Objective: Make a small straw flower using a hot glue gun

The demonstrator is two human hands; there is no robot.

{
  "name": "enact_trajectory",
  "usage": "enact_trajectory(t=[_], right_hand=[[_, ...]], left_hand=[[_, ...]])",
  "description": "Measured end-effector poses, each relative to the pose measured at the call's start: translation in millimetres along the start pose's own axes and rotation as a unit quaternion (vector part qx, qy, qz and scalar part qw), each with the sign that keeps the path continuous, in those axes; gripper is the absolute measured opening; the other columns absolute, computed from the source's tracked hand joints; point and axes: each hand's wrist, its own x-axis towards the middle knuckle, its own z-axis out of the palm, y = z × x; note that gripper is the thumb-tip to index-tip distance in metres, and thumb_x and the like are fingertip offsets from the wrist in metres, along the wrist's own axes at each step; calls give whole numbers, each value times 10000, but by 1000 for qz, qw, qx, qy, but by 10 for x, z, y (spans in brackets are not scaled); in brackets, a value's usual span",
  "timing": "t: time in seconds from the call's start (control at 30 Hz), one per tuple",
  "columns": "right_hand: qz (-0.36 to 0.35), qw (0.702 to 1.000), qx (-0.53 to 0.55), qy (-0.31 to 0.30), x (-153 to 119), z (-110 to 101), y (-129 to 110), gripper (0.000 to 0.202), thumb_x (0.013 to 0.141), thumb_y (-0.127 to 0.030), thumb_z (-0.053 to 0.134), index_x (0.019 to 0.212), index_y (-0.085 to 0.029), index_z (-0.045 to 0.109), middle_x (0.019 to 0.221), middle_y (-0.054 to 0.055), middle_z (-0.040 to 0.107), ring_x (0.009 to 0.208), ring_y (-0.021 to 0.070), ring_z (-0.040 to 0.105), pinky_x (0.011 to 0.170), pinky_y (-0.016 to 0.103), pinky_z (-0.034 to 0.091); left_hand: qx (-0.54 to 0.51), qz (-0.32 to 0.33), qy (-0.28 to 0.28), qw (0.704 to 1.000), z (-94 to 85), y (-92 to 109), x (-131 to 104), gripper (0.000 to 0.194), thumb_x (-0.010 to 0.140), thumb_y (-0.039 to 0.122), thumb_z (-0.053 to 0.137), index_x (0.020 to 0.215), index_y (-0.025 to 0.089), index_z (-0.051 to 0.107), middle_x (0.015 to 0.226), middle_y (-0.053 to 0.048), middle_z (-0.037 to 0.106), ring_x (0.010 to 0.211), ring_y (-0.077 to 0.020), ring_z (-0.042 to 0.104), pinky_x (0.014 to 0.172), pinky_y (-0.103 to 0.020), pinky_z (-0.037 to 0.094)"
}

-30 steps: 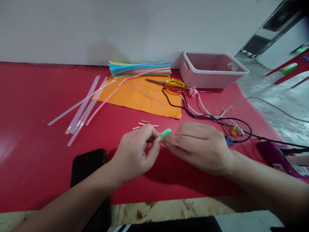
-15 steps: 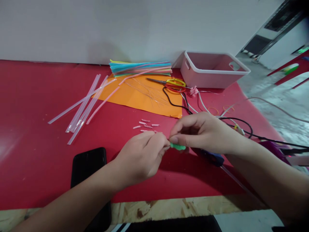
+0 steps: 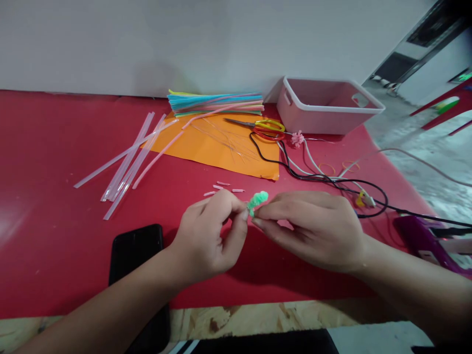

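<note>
Between my two hands is a small green fuzzy piece of pipe cleaner (image 3: pixel 258 198), its looped end pointing up and to the right. My left hand (image 3: pixel 212 233) pinches its lower end between thumb and forefinger. From the other side, my right hand (image 3: pixel 313 228) has its thumb and fingertips closed at the same lower end. Just behind my left hand lie several short pink pipe cleaner pieces (image 3: pixel 238 191), some of them hidden by that hand. A black phone (image 3: pixel 135 253) rests left of my left hand, partly under the forearm.
Clear glue sticks (image 3: pixel 125 162) lie at left. An orange sheet (image 3: pixel 206 147) carries thin wires, scissors (image 3: pixel 269 129) and a bundle of coloured pipe cleaners (image 3: pixel 214 104). Behind right stand a pink bin (image 3: pixel 313 118) and a pink fuzzy flower (image 3: pixel 297 139). Cables (image 3: pixel 317 178) and a purple object (image 3: pixel 420 241) are at right.
The green piece has turned from lying sideways to pointing up. My right hand has come down and round to its lower end; my left hand has shifted slightly, covering more pink pieces.
</note>
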Motion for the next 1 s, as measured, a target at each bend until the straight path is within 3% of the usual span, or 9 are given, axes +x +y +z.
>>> enact_trajectory(t=[0.1,0.23,0.33,0.57,0.7,0.8,0.87,0.93,1.0], right_hand=[[-64,996,-54,19,-28,13,26,90,894,-113,683,975,-143,709,833,61,743,749,145,676,711,260,555],[-79,992,-65,75,24,-2,68,62,862,-127,728,905,-173,730,942,84,728,868,188,670,802,335,573],[-55,998,-17,27,63,-33,82,102,887,-118,700,976,-165,719,1004,93,746,944,181,704,875,322,593],[28,997,29,-61,97,-84,74,113,902,-127,652,920,-227,704,881,3,781,817,137,737,742,245,599],[108,992,56,-35,116,-69,73,99,878,-139,667,867,-225,715,788,-3,763,674,124,700,639,237,567],[213,970,105,45,117,-14,77,67,881,-187,684,824,-205,714,742,10,747,621,123,671,552,229,532],[268,947,143,100,111,39,67,79,878,-232,707,812,-191,712,723,18,745,607,126,670,524,228,528],[277,935,174,133,98,95,44,68,865,-235,728,820,-186,714,733,24,752,620,130,684,538,230,548],[239,943,181,142,77,142,14,19,859,-196,729,842,-190,723,782,30,765,685,140,710,610,246,584]], left_hand=[[-3,-2,-11,1000,13,-15,17,126,889,89,537,839,196,492,662,52,589,526,-67,552,523,-176,414],[9,18,-35,999,22,-46,23,135,868,61,513,827,189,497,654,52,576,508,-63,521,509,-179,388],[28,40,-47,998,23,-59,14,120,854,76,522,817,189,503,628,50,548,488,-77,476,489,-201,358],[97,90,-63,989,68,-137,-16,115,887,143,507,788,200,527,634,-3,592,559,-150,537,543,-271,424],[147,115,-7,982,49,-107,-1,58,883,125,577,906,178,579,768,-59,695,700,-202,622,650,-329,484],[136,119,85,980,29,-27,3,272,823,75,667,1055,187,579,1070,-104,732,999,-242,652,908,-410,492],[69,71,101,990,46,12,5,253,819,76,680,1015,209,592,1024,-66,724,975,-213,651,909,-391,498],[-69,-65,51,994,89,21,21,117,854,122,663,919,204,610,853,-18,693,790,-161,646,750,-320,528],[-245,-226,-25,943,137,5,55,82,855,213,700,873,182,627,792,-4,673,676,-130,628,624,-270,518]])
